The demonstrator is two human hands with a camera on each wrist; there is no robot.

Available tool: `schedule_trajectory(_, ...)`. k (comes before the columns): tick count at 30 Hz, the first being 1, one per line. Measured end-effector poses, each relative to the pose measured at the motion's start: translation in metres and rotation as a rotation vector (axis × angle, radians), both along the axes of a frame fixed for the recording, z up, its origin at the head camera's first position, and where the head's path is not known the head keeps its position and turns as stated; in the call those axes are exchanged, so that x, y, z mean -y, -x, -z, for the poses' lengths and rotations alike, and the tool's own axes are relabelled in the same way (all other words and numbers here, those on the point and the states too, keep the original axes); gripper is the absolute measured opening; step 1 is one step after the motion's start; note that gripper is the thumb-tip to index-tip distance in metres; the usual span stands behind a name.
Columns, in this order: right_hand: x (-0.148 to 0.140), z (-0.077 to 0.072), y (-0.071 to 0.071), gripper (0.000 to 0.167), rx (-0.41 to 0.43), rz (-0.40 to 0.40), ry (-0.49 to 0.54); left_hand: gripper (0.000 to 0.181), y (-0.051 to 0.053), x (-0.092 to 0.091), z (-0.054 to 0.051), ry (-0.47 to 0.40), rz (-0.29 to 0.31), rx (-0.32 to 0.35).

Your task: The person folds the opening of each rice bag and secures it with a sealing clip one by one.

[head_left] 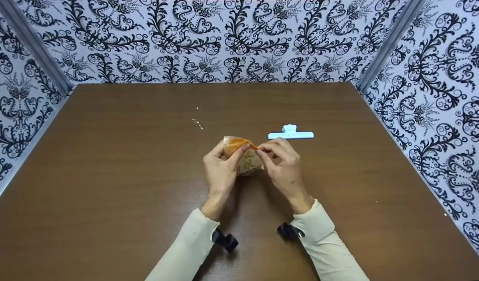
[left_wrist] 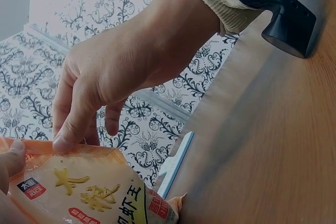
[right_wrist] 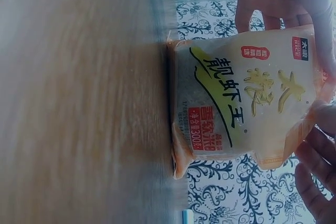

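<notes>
Currently, the left hand (head_left: 220, 169) is pinching the orange top edge of a rice bag (head_left: 248, 163) toward its left end, while the right hand (head_left: 285, 166) is nipping the same edge between thumb and fingers toward the right. Between them, the bag is standing upright on the brown tabletop (head_left: 107, 175), its printed front facing the person. Beyond the right hand, a light blue clip (head_left: 291, 135) is lying near the bag, and a few white specks (head_left: 201, 127) are lying beyond the left hand.
</notes>
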State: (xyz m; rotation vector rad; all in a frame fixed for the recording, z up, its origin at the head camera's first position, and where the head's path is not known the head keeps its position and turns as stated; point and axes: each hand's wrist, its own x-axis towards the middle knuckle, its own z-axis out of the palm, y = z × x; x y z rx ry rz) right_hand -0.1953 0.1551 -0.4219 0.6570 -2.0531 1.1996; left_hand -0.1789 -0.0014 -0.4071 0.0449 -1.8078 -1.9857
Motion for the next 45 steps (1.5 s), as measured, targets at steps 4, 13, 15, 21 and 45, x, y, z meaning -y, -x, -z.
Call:
schedule_trajectory(4,-0.0001,-0.0001,0.0003,0.005,-0.005,0.005,-0.005,0.018,-0.0003,0.0003,-0.0004,0.001,-0.006,0.005)
schedule_trajectory(13,-0.0024,-0.0008,-0.0015,0.003,0.017,0.036,-0.038,0.018,0.0,-0.0002,-0.0004,-0.042,0.025,0.02)
schedule_trajectory(15,-0.0026,-0.001,-0.0018,0.004,0.025,0.041,-0.042,0.018,-0.0005,0.0002,-0.0005,-0.051,0.035,0.023)
schedule_trajectory(21,-0.0031,-0.0011,-0.0033,0.006,0.037,0.043,-0.051,0.018,-0.0008,0.0005,0.0004,-0.039,0.036,0.017)
schedule_trajectory(45,-0.0091,-0.0007,-0.0011,0.003,0.088,0.037,-0.049,0.018,-0.0003,0.0009,-0.0003,-0.029,0.034,0.016)
